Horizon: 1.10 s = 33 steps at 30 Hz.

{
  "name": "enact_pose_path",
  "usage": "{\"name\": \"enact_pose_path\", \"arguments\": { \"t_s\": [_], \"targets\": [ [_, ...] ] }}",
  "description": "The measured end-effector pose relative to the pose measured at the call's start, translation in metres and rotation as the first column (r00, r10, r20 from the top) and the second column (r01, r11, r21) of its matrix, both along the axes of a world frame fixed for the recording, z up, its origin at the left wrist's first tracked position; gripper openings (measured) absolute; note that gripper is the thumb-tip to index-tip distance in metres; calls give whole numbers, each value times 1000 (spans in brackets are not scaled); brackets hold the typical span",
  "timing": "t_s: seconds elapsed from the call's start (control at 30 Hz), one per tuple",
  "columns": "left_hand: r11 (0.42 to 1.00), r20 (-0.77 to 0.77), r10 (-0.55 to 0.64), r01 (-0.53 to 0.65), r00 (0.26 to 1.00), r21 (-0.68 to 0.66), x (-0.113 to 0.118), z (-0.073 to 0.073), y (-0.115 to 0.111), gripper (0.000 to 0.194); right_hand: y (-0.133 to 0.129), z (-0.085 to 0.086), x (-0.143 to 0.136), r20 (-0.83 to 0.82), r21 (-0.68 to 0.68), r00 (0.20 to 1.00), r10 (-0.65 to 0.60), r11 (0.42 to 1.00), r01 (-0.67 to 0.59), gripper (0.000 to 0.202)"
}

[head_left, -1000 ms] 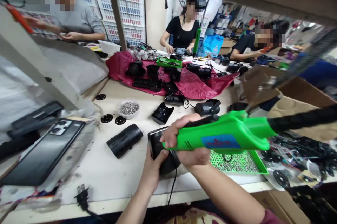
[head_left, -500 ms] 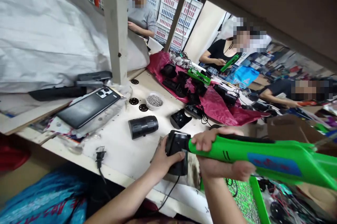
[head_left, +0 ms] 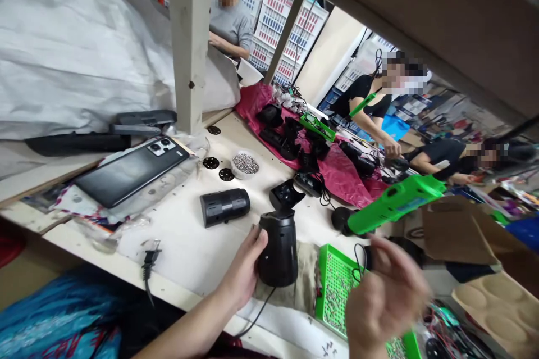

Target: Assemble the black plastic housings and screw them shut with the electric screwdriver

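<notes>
My left hand (head_left: 246, 266) is closed around a black plastic housing (head_left: 278, 252), which stands upright with a cord running from its bottom. My right hand (head_left: 383, 291), smeared by motion, is raised over a green tray (head_left: 326, 286) of small screws with its fingers apart and nothing in them. Above and beyond that hand, apart from it, a green electric screwdriver (head_left: 396, 201) hangs at a slant. A second black housing (head_left: 225, 207) lies on its side to the left, and a black open shell part (head_left: 286, 193) lies behind the held one.
A white bowl of small metal screws (head_left: 245, 164) and black discs (head_left: 211, 163) sit farther back. A phone (head_left: 130, 171) and a plug (head_left: 150, 260) are at left. Pink plastic sheet (head_left: 337, 179) bears black parts. A post (head_left: 187, 44) rises from the table. Co-workers (head_left: 233, 25) sit beyond.
My right hand has let go of the electric screwdriver and moved down and right; the screwdriver has swung up and away. My left hand has turned the housing, showing another side.
</notes>
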<state>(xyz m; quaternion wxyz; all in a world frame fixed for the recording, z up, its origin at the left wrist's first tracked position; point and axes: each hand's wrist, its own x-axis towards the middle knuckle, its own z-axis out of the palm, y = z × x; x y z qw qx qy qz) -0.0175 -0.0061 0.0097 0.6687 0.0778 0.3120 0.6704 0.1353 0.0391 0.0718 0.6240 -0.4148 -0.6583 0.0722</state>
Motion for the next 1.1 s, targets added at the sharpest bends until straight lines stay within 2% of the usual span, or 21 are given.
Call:
{"name": "enact_pose_path", "arguments": {
  "t_s": [0.03, 0.07, 0.13, 0.17, 0.23, 0.33, 0.47, 0.67, 0.8, 0.93, 1.1],
  "targets": [
    [999, -32, -10, 11, 999, 34, 1, 1, 0, 49, -6, -8, -3, 85, -139, 993, 85, 988, -73, 53],
    [998, -55, -21, 24, 998, 53, 2, 1, 0, 49, -11, -16, -7, 162, -350, 962, 219, 925, -151, 66],
    [999, -104, -30, 35, 994, 42, 3, -1, 1, 50, -17, -29, -14, 182, -680, 880, 439, 702, -210, 88],
    [999, -142, -27, 30, 990, 18, 4, -2, 2, 52, -19, -34, -16, 157, -775, 852, 500, 597, -208, 96],
    [999, -228, -18, 11, 973, -32, 4, -6, 3, 57, -20, -38, -18, 120, -847, 843, 525, 497, -189, 104],
    [998, -313, -12, -10, 950, -67, 5, -8, 5, 62, -21, -37, -15, 79, -872, 853, 517, 451, -192, 107],
    [997, -290, -15, -9, 957, -82, 4, -7, 6, 64, -22, -32, -5, -90, -869, 852, 515, 377, -320, 99],
    [993, -136, -69, 55, 988, -104, 2, -4, 5, 65, -18, -22, -3, -272, -845, 838, 472, 300, -443, 94],
    [967, 109, -152, 171, 982, -189, -5, 3, 6, 64, -14, -15, -5, -369, -831, 830, 418, 251, -496, 81],
    [945, 216, -130, 187, 968, -267, -11, 6, 6, 64, -12, -14, -1, -466, -815, 823, 324, 206, -542, 68],
    [952, 300, -99, 177, 949, -248, -14, 3, 7, 62, -11, -19, 7, -608, -755, 766, 207, 148, -639, 58]
  ]
}}
